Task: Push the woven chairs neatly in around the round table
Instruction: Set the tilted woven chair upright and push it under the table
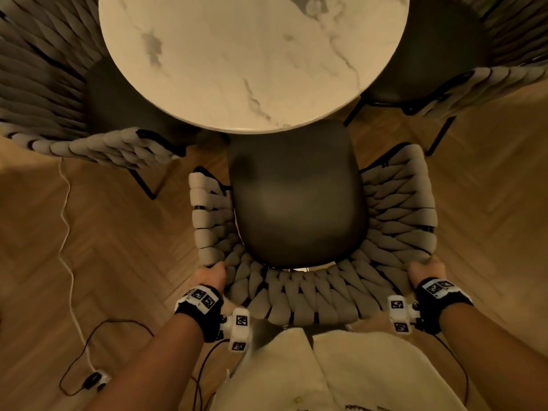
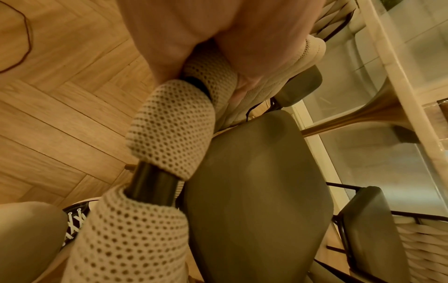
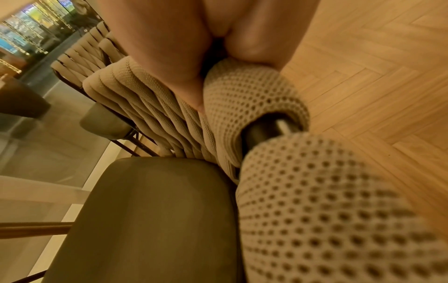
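Observation:
A woven chair (image 1: 299,295) with beige rope back and dark seat (image 1: 296,203) stands in front of me, the seat's front edge just under the round marble table (image 1: 252,54). My left hand (image 1: 212,272) grips the left rear corner of its back rail (image 2: 169,122). My right hand (image 1: 425,269) grips the right rear corner (image 3: 247,97). Both wrist views show fingers curled round the mesh-wrapped rail. Two more woven chairs, left (image 1: 44,84) and right (image 1: 489,54), sit tucked against the table.
Herringbone wood floor (image 1: 118,232) surrounds the chairs. A white cable (image 1: 66,232) and a dark cable with a plug (image 1: 95,379) lie on the floor at my left. My light trousers (image 1: 326,375) are right behind the chair back.

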The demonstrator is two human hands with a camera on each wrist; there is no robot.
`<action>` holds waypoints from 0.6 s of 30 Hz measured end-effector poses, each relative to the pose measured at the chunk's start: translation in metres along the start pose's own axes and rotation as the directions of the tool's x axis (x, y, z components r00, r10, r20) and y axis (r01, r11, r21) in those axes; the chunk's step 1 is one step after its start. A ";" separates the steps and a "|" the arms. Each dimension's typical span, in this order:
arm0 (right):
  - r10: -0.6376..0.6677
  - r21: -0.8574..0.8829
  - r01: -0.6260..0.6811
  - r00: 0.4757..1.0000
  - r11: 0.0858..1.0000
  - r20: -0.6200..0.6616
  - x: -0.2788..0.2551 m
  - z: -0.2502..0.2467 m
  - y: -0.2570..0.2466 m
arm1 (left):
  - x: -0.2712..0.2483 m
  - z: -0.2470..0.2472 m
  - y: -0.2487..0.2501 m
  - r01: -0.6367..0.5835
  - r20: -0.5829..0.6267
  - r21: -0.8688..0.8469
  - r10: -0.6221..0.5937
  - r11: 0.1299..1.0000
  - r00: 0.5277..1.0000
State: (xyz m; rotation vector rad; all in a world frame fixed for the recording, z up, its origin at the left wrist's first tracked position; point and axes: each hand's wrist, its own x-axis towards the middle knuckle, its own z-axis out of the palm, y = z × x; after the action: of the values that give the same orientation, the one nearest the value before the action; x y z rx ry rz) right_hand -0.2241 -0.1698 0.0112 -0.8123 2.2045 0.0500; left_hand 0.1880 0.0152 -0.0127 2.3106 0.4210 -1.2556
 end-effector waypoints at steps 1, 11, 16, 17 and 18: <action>-0.002 0.006 0.002 1.000 1.000 -0.001 -0.001 0.000 -0.001 | -0.002 0.000 0.002 -0.001 -0.012 -0.023 0.001 1.000 1.000; 0.017 0.038 -0.015 0.999 0.999 -0.049 -0.007 -0.026 0.001 | -0.057 -0.002 0.039 -0.116 -0.005 -0.029 0.116 0.993 0.993; 0.067 0.076 -0.061 0.995 0.995 -0.078 0.003 -0.040 0.017 | -0.067 0.007 0.047 -0.168 0.000 -0.003 0.168 0.986 0.986; 0.085 0.073 -0.079 0.992 0.994 -0.090 0.008 -0.041 0.021 | -0.067 0.010 0.050 -0.170 0.003 -0.009 0.170 0.985 0.985; 0.097 0.072 -0.090 0.990 0.993 -0.100 0.016 -0.041 0.028 | -0.066 0.012 0.051 -0.171 0.007 -0.017 0.171 0.985 0.985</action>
State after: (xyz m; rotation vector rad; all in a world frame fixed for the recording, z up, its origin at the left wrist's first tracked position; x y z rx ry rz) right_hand -0.2748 -0.1681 0.0233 -0.6875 2.3284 -0.0214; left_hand 0.1690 -0.0372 0.0513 2.2730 0.2234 -1.1729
